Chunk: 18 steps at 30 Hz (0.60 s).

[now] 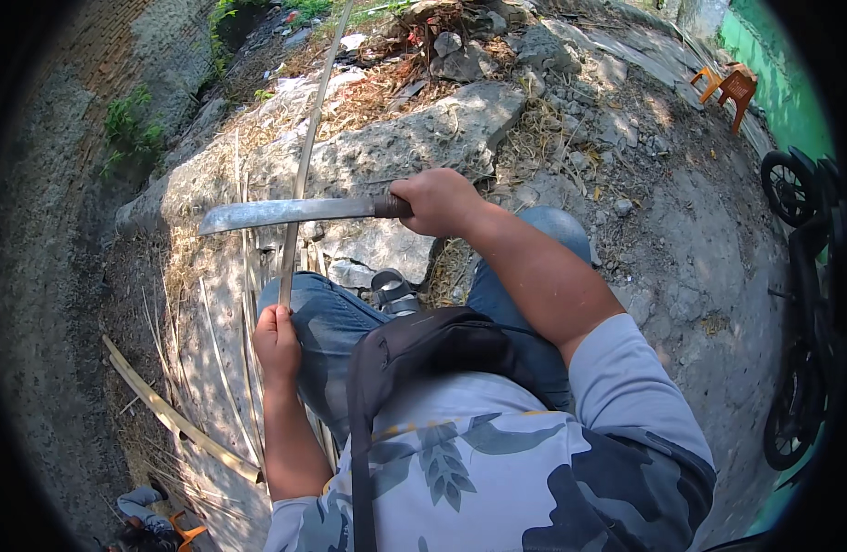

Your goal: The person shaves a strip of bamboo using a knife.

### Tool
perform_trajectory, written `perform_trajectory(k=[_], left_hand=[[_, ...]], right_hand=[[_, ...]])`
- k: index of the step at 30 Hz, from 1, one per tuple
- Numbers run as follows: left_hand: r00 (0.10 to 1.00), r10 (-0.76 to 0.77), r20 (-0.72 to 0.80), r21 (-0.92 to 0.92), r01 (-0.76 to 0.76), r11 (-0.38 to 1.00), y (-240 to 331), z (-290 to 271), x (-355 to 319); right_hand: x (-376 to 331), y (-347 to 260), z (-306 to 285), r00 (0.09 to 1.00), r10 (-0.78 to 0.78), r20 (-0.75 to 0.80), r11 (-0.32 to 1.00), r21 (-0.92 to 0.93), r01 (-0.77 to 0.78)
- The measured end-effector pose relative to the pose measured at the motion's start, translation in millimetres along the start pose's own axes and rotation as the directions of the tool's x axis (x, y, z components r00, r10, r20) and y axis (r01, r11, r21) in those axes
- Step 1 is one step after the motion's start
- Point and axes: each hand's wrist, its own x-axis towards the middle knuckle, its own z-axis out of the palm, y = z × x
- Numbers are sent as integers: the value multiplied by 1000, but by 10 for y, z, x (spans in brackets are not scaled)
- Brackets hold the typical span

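Note:
My right hand (439,201) is closed round the dark handle of a machete (294,212). Its long, broad blade points left and lies across a thin bamboo strip (305,152). The strip's lower end is pinched in my left hand (277,339), by my left knee. From there it runs up and away past the blade to the top of the view. The blade crosses the strip a little beyond my left hand; whether its edge touches the strip I cannot tell.
Several thin strips (223,354) lie on the ground at my left, beside a wider split bamboo piece (170,416). Ahead are a broken concrete slab (423,129) and rubble. A motorcycle (800,313) and orange chairs (736,95) stand right. Another person (145,515) is at lower left.

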Motion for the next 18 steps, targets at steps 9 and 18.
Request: perform_trajectory(k=[9, 18], left_hand=[[999, 13, 43, 184, -21, 983, 140, -19, -27], [999, -22, 35, 137, 17, 990, 52, -50, 19]], right_hand=[[53, 71, -107, 995, -39, 95, 993, -109, 49], [40, -69, -78, 992, 31, 125, 999, -46, -26]])
